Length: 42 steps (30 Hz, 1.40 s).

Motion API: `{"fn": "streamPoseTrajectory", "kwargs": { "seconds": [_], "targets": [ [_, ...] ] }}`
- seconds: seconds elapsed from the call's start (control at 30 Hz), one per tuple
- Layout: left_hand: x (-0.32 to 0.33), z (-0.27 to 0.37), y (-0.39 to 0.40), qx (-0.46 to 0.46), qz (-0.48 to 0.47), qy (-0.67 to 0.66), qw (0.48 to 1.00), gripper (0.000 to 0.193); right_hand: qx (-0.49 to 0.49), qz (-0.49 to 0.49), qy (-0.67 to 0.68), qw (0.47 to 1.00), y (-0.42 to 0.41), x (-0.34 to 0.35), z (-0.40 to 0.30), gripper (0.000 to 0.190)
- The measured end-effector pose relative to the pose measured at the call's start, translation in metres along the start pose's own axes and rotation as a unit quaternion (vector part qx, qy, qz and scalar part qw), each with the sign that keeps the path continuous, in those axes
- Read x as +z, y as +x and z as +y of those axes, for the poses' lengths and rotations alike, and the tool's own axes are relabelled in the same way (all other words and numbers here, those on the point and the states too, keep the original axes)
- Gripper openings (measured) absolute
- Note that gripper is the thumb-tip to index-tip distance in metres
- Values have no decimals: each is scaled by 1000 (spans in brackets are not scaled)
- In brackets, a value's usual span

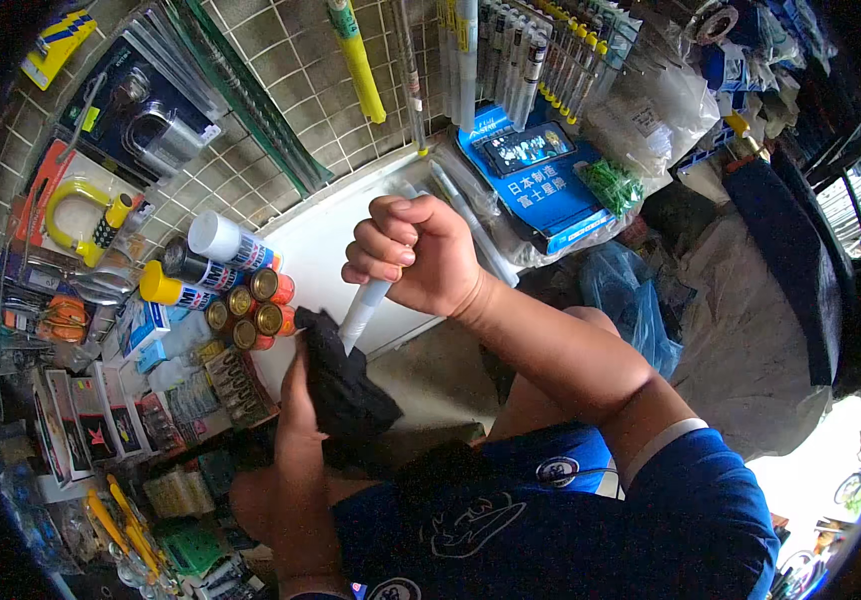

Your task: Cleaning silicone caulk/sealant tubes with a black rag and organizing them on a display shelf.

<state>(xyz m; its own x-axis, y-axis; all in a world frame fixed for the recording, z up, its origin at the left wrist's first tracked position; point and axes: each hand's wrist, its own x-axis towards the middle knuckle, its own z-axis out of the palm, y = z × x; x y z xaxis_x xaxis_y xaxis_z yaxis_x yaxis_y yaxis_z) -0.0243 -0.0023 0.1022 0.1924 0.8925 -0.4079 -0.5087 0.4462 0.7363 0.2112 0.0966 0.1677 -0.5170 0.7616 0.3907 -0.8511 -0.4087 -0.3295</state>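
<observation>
My right hand is closed around a whitish translucent tube that narrows towards its lower end. The tube slants down, and its tip meets a crumpled black cloth. My left hand holds this cloth from its left side; the fingers are mostly hidden behind the fabric. Both hands are in front of the edge of a white tabletop. Another long translucent tube lies on the tabletop to the right of my right hand.
Spray cans and several small gold-topped cans stand left. A smartphone rests on a blue box at the back right. A wire grid with hanging packaged goods rises behind. A blue plastic bag is at right.
</observation>
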Motion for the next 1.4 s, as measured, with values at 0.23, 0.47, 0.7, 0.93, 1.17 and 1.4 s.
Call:
{"fn": "streamPoseTrajectory", "kwargs": {
  "seconds": [0.23, 0.47, 0.7, 0.93, 1.17, 1.4],
  "targets": [
    [21, 3, -7, 65, -26, 360, 930, 39, 12, 129, 57, 990, 7, -26, -2, 40],
    [30, -8, 3, 263, 59, 602, 752, 35, -63, 421, -23, 905, -1, -30, 21, 42],
    [21, -1, 6, 268, 16, 485, 832, 37, -69, 321, -54, 943, 1, -8, 26, 39],
    [7, -13, 18, 93, 20, 193, 977, 43, -21, 120, -77, 990, -2, 1, 17, 39],
    [-15, -27, 44, -61, -82, -174, 979, 45, -6, 30, -231, 972, -7, 25, 34, 31],
    [23, -20, 17, 50, 136, 168, 975, 49, -69, 151, -260, 951, 1, 11, 18, 37]
  ]
}}
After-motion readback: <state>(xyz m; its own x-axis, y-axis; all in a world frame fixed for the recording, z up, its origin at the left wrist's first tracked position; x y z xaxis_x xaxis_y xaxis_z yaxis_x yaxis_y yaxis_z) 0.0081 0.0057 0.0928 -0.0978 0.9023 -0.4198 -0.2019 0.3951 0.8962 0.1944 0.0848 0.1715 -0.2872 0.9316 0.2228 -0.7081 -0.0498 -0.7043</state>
